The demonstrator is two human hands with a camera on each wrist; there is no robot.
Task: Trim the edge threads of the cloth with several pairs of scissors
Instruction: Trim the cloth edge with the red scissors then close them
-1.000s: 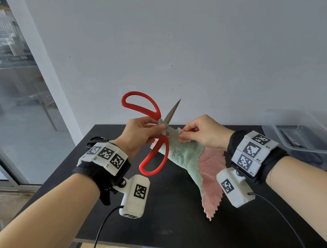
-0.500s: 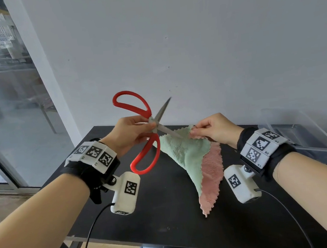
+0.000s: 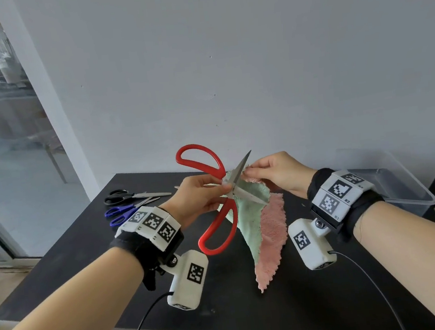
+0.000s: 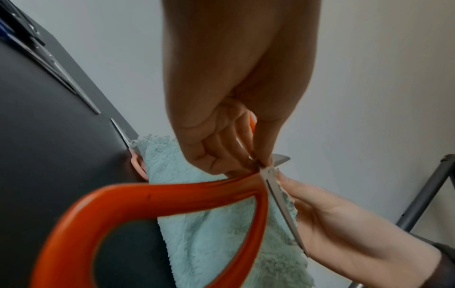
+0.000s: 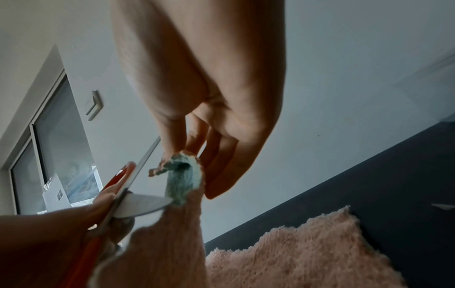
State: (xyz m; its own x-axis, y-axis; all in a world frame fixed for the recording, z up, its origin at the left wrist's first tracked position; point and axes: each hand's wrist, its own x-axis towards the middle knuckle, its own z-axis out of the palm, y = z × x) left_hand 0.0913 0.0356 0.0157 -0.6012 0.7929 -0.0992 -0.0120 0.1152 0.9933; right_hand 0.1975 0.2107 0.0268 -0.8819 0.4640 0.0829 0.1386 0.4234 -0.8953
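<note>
My left hand [image 3: 224, 189] grips the red-handled scissors [image 3: 223, 219] near the pivot, with the blades spread open. One blade points up and the other lies across the cloth's [image 3: 251, 215] top edge. The cloth is green on one face and pink on the other. My right hand [image 3: 249, 172] pinches its upper edge, and the rest hangs down onto the black table [image 3: 86, 259]. In the left wrist view the lower blade of the scissors [image 4: 283, 210] runs along the cloth [image 4: 209, 243] beside my right hand [image 4: 344, 224]. In the right wrist view my right hand [image 5: 197, 155] holds a bunched fold of the cloth [image 5: 179, 183] next to the blade.
Black-handled scissors [image 3: 123, 197] and blue-handled scissors [image 3: 124, 211] lie at the table's back left. A pink-handled pair [image 4: 138, 165] peeks out from under the cloth. A clear plastic bin [image 3: 401, 185] stands at the right edge. A wall is close behind, and a glass door is at the left.
My left hand has brought the red scissors rightward, back against the cloth's top edge by my right fingers. The blades stay spread and my right hand keeps its pinch.
</note>
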